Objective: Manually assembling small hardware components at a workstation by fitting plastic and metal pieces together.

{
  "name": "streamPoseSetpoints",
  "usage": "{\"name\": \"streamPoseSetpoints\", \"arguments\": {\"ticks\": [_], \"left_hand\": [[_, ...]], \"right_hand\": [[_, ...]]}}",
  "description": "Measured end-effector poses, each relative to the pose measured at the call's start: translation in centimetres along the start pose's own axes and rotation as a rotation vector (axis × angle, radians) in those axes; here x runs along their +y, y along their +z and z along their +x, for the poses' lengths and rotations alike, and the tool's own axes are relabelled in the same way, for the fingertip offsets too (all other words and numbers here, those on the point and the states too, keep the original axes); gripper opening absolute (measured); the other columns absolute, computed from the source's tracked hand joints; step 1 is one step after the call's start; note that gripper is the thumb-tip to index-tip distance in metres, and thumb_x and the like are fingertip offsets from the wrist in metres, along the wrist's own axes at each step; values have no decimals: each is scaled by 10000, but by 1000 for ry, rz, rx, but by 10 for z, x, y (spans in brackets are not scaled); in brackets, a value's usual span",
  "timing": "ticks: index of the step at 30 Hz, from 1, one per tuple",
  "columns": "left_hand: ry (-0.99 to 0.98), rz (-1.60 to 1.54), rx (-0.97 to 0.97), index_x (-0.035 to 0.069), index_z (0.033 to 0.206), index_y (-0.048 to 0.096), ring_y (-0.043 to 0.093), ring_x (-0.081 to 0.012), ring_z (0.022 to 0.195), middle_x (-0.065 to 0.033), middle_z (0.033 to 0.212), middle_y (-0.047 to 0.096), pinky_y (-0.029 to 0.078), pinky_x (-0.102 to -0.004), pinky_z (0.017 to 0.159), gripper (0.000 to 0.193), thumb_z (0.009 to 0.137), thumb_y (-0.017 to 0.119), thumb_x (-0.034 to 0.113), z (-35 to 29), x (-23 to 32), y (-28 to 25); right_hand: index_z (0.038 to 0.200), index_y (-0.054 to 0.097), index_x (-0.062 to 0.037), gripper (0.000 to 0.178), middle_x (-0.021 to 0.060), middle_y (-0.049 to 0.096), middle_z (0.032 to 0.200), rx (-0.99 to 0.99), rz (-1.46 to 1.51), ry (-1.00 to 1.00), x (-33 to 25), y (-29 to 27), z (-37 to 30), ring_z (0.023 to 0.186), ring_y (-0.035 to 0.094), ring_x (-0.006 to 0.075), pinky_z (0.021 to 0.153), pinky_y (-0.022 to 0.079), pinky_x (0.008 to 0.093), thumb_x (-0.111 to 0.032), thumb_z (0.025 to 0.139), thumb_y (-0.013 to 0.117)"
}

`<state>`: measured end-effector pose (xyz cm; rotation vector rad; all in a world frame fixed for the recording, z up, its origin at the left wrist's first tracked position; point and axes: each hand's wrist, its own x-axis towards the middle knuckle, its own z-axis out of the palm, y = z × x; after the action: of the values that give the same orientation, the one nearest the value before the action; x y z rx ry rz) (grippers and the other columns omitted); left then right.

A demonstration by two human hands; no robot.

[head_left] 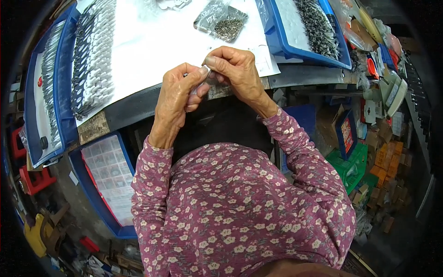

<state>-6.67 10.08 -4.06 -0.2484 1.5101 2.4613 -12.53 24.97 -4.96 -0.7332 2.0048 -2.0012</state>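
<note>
Close together at the table's near edge, both my hands work at one spot. My left hand (174,94) is closed, pinching a small whitish piece (206,69) between thumb and forefinger; its kind is too small to tell. The fingers of my right hand (236,73) are pinched at that piece's right side, and whatever lies between them is hidden. Beyond the hands, small metal parts (228,29) lie in a clear plastic bag (207,16) on white paper (152,51). To the left, overlapping rows of white and black pieces (94,55) lie on the paper.
Blue trays of slender dark pieces stand at the left (57,92) and right (281,51). Below the table's left side is another blue tray (124,228) holding a printed sheet. Red stools (34,180), a green crate (357,168) and orange boxes (387,159) crowd the floor.
</note>
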Motion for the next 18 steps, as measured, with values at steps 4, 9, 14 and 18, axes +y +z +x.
{"name": "streamPoseSetpoints", "arguments": {"ticks": [4,9,14,18], "left_hand": [[24,58,19,41,775,479,303,-8,390,5,547,444,181,-149,326,208,834,571,218,-4,0,0],[36,86,19,56,763,467,304,-8,391,9,548,441,182,-150,327,212,834,578,222,-7,0,1],[18,58,-26,69,772,453,304,-7,392,8,551,448,187,-151,328,205,843,577,216,-7,-5,-4],[30,42,-48,75,799,450,302,-4,395,12,561,457,195,-148,332,182,856,561,208,-9,-9,-10]], "right_hand": [[861,607,10,161,2,554,662,-13,56,25,-2,2,-1,519,462,30,457,366,145,-148,852,577],[803,609,11,179,-7,542,614,-29,63,20,-2,2,-3,516,472,34,442,376,161,-157,850,569],[828,610,-1,182,-9,546,622,-125,0,78,-7,-6,-2,513,466,30,439,365,156,-171,863,555],[878,621,-15,241,-5,564,622,-230,-95,166,-17,-22,9,513,452,15,436,347,148,-238,881,529]]}}
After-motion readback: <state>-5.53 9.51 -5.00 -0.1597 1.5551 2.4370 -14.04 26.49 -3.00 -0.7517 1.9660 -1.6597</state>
